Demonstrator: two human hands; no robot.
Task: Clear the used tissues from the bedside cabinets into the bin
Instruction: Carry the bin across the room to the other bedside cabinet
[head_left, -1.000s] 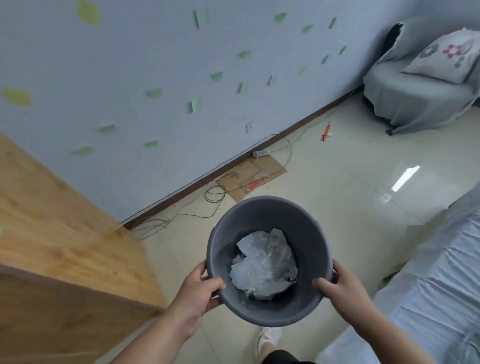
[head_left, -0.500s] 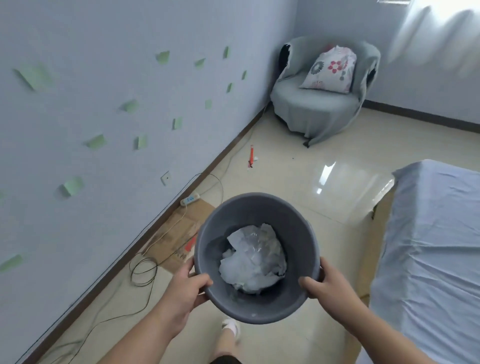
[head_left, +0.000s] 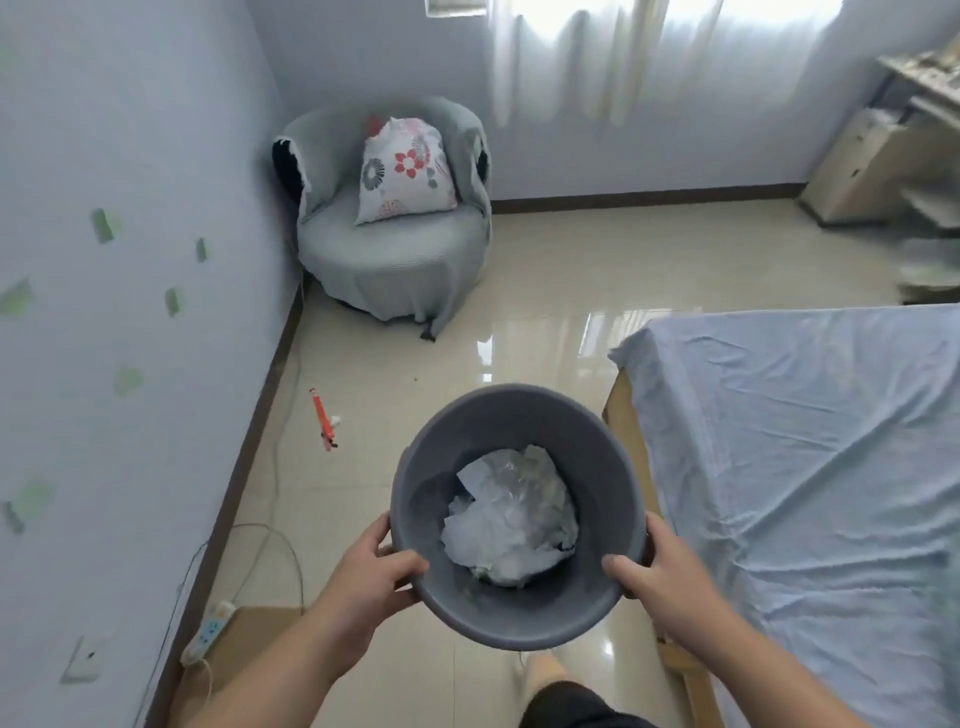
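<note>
I carry a round grey bin (head_left: 519, 415) in front of me, above the tiled floor. Crumpled white tissues and clear plastic (head_left: 511, 512) lie in its bottom. My left hand (head_left: 371, 574) grips the bin's left rim, thumb hooked inside. My right hand (head_left: 662, 569) grips the right rim the same way. No bedside cabinet is in view.
A bed with a pale blue sheet (head_left: 810, 467) fills the right side. A grey armchair with a flowered cushion (head_left: 395, 244) stands in the far corner. A red pen-like object (head_left: 322, 418), a power strip (head_left: 208, 631) with cables and flat cardboard lie along the left wall. A desk (head_left: 883, 156) is far right.
My view has swung right, from the wall and wooden cabinet to the armchair, the bed and the window. Both hands have kept their grip on the bin.
</note>
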